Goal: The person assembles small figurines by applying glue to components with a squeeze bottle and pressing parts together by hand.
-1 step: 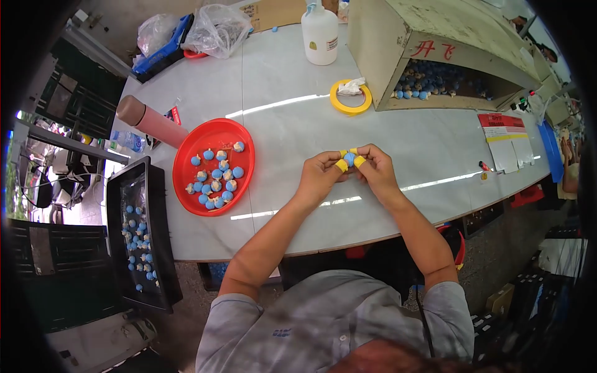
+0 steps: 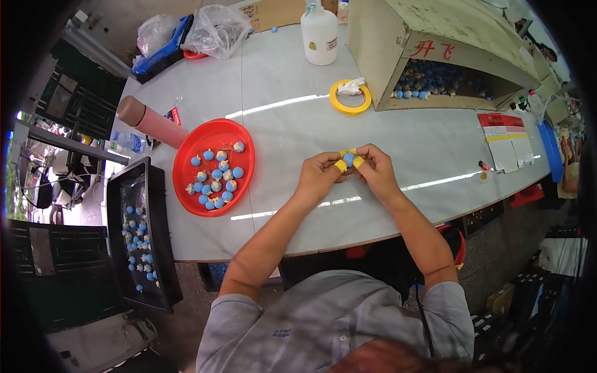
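Note:
My left hand (image 2: 320,174) and my right hand (image 2: 375,169) meet over the middle of the white table (image 2: 292,81). Both pinch one small blue ball (image 2: 349,160) between fingertips wrapped in yellow tape. To the left of my hands lies a red round plate (image 2: 189,186) holding several blue and cream balls (image 2: 216,180).
A black tray (image 2: 118,248) with several blue balls stands off the table's left edge. Behind are a yellow tape roll (image 2: 349,105), a white bottle (image 2: 319,35), a cardboard box (image 2: 385,43) with blue balls inside, a pink cylinder (image 2: 152,122), plastic bags (image 2: 214,28) and papers (image 2: 507,140) at right.

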Tool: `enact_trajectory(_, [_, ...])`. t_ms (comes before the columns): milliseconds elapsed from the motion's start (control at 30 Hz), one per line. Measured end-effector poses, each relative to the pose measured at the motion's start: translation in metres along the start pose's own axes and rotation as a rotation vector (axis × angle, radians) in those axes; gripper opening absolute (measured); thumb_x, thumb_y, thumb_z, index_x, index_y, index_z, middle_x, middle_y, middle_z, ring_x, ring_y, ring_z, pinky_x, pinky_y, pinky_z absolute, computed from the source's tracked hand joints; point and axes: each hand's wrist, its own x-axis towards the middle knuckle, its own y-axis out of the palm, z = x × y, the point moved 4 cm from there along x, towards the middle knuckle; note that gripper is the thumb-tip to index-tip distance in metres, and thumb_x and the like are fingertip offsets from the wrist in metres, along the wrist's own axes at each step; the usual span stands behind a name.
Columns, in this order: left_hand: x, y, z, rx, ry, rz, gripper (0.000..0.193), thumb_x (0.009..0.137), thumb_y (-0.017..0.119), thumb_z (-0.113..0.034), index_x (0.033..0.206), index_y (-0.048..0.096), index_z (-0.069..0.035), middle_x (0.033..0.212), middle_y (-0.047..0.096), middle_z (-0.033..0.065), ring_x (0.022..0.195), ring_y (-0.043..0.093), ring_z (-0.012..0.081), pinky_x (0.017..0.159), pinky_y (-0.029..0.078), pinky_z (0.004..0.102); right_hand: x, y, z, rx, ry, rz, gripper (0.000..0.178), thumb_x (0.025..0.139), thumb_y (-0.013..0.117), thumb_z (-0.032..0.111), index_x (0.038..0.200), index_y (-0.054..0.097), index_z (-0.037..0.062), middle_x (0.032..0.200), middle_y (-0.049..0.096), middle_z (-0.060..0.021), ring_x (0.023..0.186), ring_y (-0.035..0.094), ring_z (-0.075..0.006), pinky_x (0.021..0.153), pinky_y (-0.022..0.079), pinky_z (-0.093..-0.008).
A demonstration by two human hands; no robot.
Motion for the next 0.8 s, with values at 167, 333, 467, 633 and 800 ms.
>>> enact_trajectory(167, [0.002,-0.01,-0.003,0.003,-0.04,0.061,0.026,0.092,0.061,-0.007,0.113,0.06,0.008,0.104,0.066,0.0138,0.093,0.068,0.0216,0.08,0.057,0.0275,0.002,0.006,0.009,-0.055,-0.111,0.118,0.009,0.091,0.057,0.001,0.1,0.057,-0.0003,0.083,0.06,-0.0004,0.069,0.052,-0.0015,0.058,0.041,-0.0172])
enact_trajectory(333, [0.004,-0.011,0.002,0.009,-0.067,0.074,0.023,0.091,0.061,-0.005,0.109,0.06,0.01,0.104,0.065,0.0148,0.094,0.067,0.0209,0.081,0.057,0.026,0.003,0.0,0.011,-0.076,0.043,0.191,0.008,0.088,0.058,0.001,0.096,0.058,-0.0004,0.083,0.06,0.0003,0.07,0.052,-0.0008,0.06,0.042,-0.0164])
enact_trajectory(467, [0.003,-0.011,-0.001,0.028,-0.071,0.085,0.021,0.093,0.058,-0.004,0.109,0.059,0.01,0.105,0.065,0.0151,0.096,0.067,0.0217,0.08,0.057,0.0259,0.003,0.0,0.012,-0.113,0.065,0.212,0.01,0.085,0.059,0.001,0.096,0.058,0.0001,0.081,0.059,0.0008,0.067,0.051,-0.0007,0.057,0.04,-0.0163])
enact_trajectory(633, [0.0,-0.006,-0.006,0.089,-0.12,0.106,0.023,0.095,0.054,-0.005,0.113,0.056,0.011,0.105,0.065,0.0157,0.094,0.068,0.0216,0.078,0.056,0.0255,0.002,-0.001,0.011,-0.099,0.109,0.18,0.009,0.087,0.059,0.003,0.095,0.058,0.0,0.079,0.058,-0.0001,0.062,0.049,-0.0014,0.052,0.038,-0.0172])
enact_trajectory(800, [0.0,-0.01,-0.002,0.093,-0.142,0.111,0.025,0.095,0.053,-0.006,0.112,0.056,0.012,0.103,0.065,0.0164,0.091,0.069,0.0209,0.077,0.057,0.0252,0.001,0.001,0.014,-0.049,0.171,0.199,0.009,0.088,0.059,0.005,0.095,0.058,0.0004,0.076,0.058,-0.0014,0.058,0.047,-0.0025,0.049,0.038,-0.018])
